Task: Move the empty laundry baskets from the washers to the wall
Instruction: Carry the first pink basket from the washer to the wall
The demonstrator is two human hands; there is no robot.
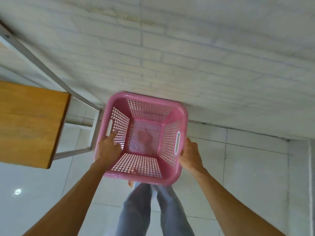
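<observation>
An empty pink laundry basket (177,109) with perforated sides sits low in front of my legs, its far rim up against the white brick wall (170,57). My left hand (108,148) lies over the basket's left rim with the thumb inside, near the left handle slot. My right hand (190,155) grips the right rim from outside, beside the right handle slot. Nothing lies inside the basket.
A wooden tabletop (30,123) on a grey metal frame (51,72) stands just left of the basket, one leg almost touching it. The floor (247,167) is glossy white tile. My legs in grey trousers are directly below the basket.
</observation>
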